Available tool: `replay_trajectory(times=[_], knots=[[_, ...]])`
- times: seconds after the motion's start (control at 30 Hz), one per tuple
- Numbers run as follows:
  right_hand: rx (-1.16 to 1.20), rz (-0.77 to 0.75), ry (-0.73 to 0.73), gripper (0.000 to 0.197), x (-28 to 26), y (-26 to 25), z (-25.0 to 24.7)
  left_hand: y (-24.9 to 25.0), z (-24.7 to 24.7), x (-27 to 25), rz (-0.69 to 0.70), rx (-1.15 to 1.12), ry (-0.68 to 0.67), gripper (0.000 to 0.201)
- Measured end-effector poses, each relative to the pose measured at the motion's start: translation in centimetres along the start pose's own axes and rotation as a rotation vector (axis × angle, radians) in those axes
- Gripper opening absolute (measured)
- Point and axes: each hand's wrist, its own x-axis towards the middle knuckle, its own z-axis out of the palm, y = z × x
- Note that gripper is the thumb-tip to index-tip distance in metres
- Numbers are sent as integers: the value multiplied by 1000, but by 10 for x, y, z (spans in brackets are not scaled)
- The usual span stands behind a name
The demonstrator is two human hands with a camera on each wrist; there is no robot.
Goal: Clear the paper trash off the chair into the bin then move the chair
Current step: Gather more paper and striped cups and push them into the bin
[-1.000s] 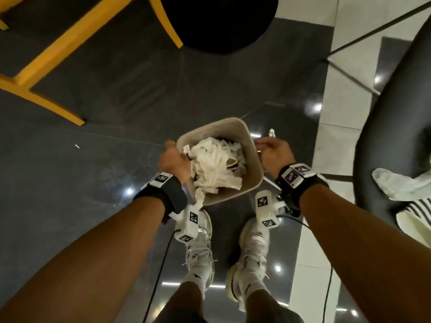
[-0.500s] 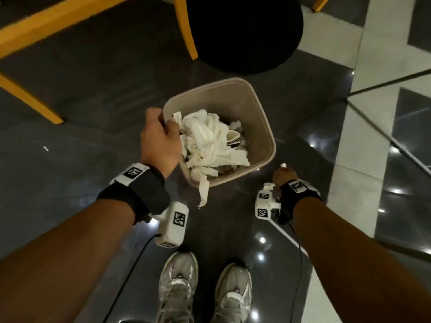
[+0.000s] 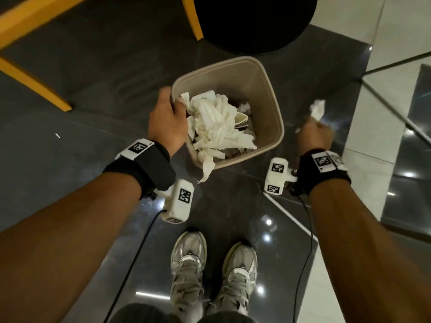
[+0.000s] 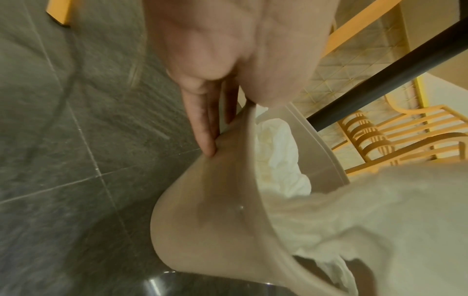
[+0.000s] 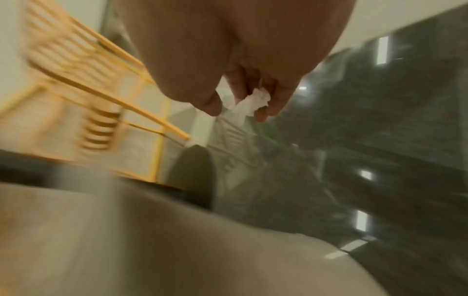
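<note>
Head view. The left hand (image 3: 166, 122) grips the near-left rim of the bin (image 3: 268, 94), thumb inside and fingers down the outer wall. The bin is already heaped with crumpled paper (image 3: 217, 127), one strip draping over the near rim toward the shoes (image 3: 213, 276).

The right hand (image 3: 314, 136) pinches a small paper scrap (image 3: 317, 109) that juts beyond its fingertips, away from the body. This scrap lies outside the bin. The coming move probably turns on this relation: the bin's mouth opens to the left of the right fingers, just beside them, so the scrap has to travel leftward over the right rim before release. The right hand is the nearer, and the only one free to do it. The bin's long axis runs away from the body, toward a black round base (image 3: 254, 22).

Left wrist view. The fingers (image 4: 202, 124) lie straight against the outer wall of the bin (image 4: 202, 210), and the thumb hooks over the rim: detail the head view hides behind the knuckles.

Right wrist view. Though blurred, it shows the scrap (image 5: 249, 105) held between thumb and fingertips, the hand otherwise narrow and curled.

A yellow chair (image 4: 395, 140) shows beyond the bin in the left wrist view; only yellow legs (image 3: 35, 80) reach the head view. Whether its seat is cleared cannot be told.
</note>
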Motion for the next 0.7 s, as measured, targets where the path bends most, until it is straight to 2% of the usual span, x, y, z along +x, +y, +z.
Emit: replay_trajectory(times=[0.03, 0.1, 0.17, 0.23, 0.27, 0.37, 0.43, 0.47, 0.57, 0.7], knots=[[106, -133, 44, 38, -12, -25, -9, 0, -2, -5, -17, 3, -8, 27], [176, -334, 0, 25, -52, -61, -24, -1, -5, -18, -50, 3, -21, 26], [34, -475, -157, 24, -94, -78, -25, -1, -6, -35, -84, 4, -37, 26], [-260, -525, -382, 28, -124, -75, -8, -1, -6, -54, -111, 7, -58, 25], [-431, -504, -503, 31, -136, -67, 0, -1, -6, -64, -124, 9, -71, 25], [-904, -321, -866, 46, -149, -10, 22, -7, -5, -94, -176, 33, -142, 25], [-1090, -289, -966, 65, -152, 22, 19, -14, -3, -113, -172, 74, -205, 27], [-1083, -201, -973, 65, -156, 29, 13, -17, -3, -121, -167, 78, -234, 28], [-1002, -97, -960, 46, -170, 28, -11, -20, -4, -137, -193, 86, -344, 33], [-837, -48, -956, 53, -185, 4, -56, 14, -19, -148, -272, 109, -442, 44]])
